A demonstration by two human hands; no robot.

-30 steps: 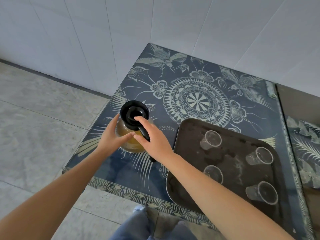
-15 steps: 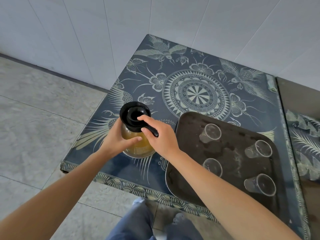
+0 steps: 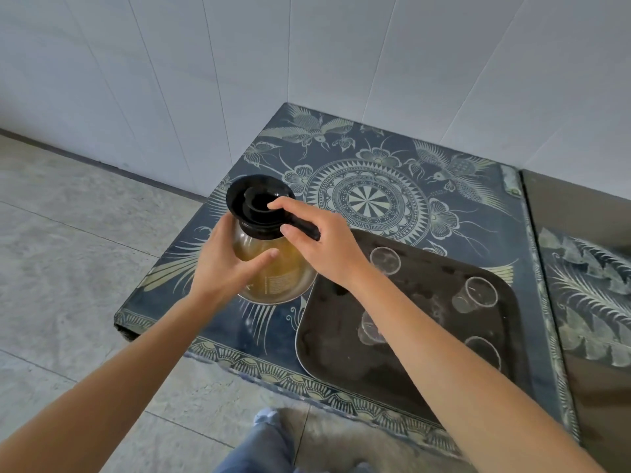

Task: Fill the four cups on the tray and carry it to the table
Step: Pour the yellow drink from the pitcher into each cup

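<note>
A glass jug (image 3: 276, 271) holding amber liquid, with a black lid and black handle, stands at the left part of the patterned table (image 3: 375, 186). My left hand (image 3: 225, 268) wraps around the jug's glass belly. My right hand (image 3: 324, 244) grips the black handle, its index finger lying on the lid. To the right lies a dark tray (image 3: 341, 353) with several clear plastic cups, among them one at the back (image 3: 385, 260), one at the right (image 3: 476, 292) and one at the front (image 3: 485, 351). My right forearm hides part of a fourth cup (image 3: 367, 331).
White tiled walls meet in a corner behind the table. Grey floor tiles spread to the left and below. A second surface (image 3: 587, 302) with a leaf pattern adjoins the table on the right. My legs in blue jeans show at the bottom.
The jug has shifted right, closer to the tray's edge, with both hands still on it. The camera view has tilted and drawn nearer.
</note>
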